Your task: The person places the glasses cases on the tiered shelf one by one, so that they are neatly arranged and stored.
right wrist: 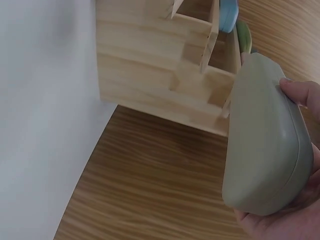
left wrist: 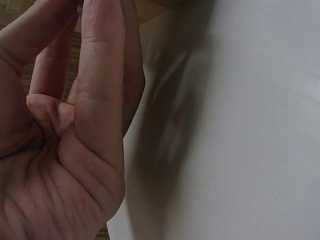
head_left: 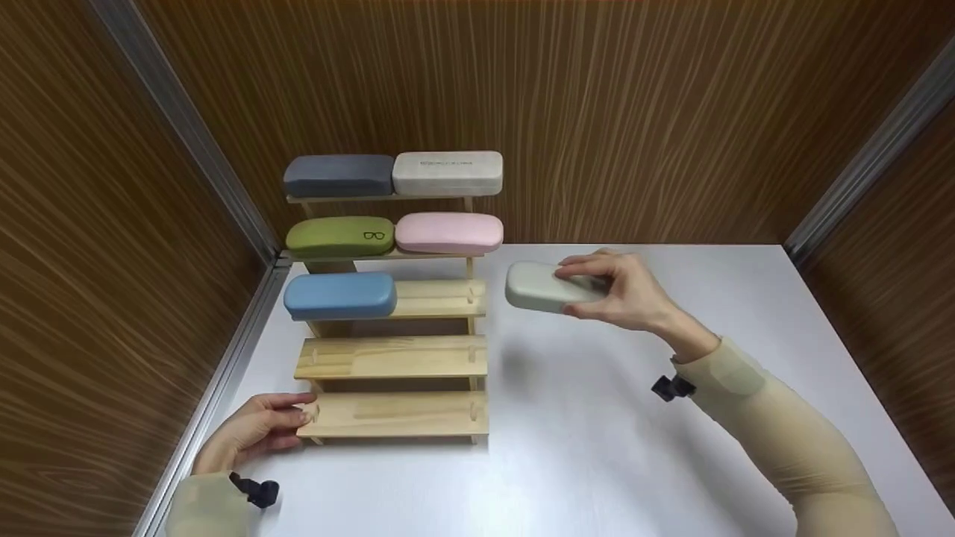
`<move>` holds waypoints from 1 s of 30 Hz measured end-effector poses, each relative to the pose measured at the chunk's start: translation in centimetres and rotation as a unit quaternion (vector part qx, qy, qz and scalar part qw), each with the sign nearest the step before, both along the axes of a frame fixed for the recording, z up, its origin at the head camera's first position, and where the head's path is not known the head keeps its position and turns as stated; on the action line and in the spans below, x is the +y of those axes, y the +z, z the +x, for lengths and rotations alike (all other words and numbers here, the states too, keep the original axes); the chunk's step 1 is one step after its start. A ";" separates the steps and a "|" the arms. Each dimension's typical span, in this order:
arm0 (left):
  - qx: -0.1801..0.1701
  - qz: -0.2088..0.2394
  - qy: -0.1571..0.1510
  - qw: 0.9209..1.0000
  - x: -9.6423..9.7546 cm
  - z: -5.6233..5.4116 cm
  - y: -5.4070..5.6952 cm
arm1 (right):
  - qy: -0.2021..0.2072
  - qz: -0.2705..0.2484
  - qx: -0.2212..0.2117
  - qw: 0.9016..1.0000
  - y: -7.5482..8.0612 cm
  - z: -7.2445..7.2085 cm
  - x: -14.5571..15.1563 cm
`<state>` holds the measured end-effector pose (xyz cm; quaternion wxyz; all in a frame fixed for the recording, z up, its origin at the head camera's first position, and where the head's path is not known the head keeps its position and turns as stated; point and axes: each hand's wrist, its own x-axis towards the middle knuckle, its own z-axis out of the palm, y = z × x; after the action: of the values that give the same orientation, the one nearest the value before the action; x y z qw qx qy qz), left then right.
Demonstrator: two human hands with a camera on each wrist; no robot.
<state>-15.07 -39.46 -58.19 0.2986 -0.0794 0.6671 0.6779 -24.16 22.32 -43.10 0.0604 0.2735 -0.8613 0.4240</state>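
Observation:
My right hand (head_left: 623,291) grips a pale grey-green glasses case (head_left: 536,285) by its right end, thumb below and fingers above. The case is held in the air to the right of a stepped wooden rack (head_left: 418,356), apart from it. In the right wrist view the same case (right wrist: 265,140) looks closed, with a seam along its side. At the rack's lowest step, my left hand (head_left: 257,429) holds the left end between thumb and fingers. A blue glasses case (head_left: 340,294) lies on the left of the middle step, with bare wood to its right.
Higher up the rack lie a green case (head_left: 336,236) and a pink case (head_left: 449,232), then a dark grey case (head_left: 339,175) and an off-white case (head_left: 448,173). Wood-grain walls (head_left: 567,112) enclose the white table (head_left: 582,447) at the back and sides.

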 end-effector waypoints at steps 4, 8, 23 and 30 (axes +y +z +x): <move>-0.002 -0.001 0.002 1.000 0.1 -0.1 0.0 | 0.024 -0.001 0.003 1.000 0.2 -0.4 -1.5; 0.002 -0.001 0.000 1.000 0.0 -0.1 0.0 | 0.045 -0.001 0.005 0.999 0.5 -0.8 -3.1; -0.003 0.002 -0.012 1.000 -0.2 -0.4 -0.1 | 0.102 0.017 0.006 0.995 1.1 -2.2 -10.2; -0.004 -0.002 -0.016 1.000 -0.1 -0.2 -0.2 | 0.106 0.039 0.013 0.993 1.0 -2.5 -12.5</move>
<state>-15.32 -39.53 -58.35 0.3119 -0.0720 0.6685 0.6713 -26.66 9.85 -42.13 0.0154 0.3712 -0.8424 0.3904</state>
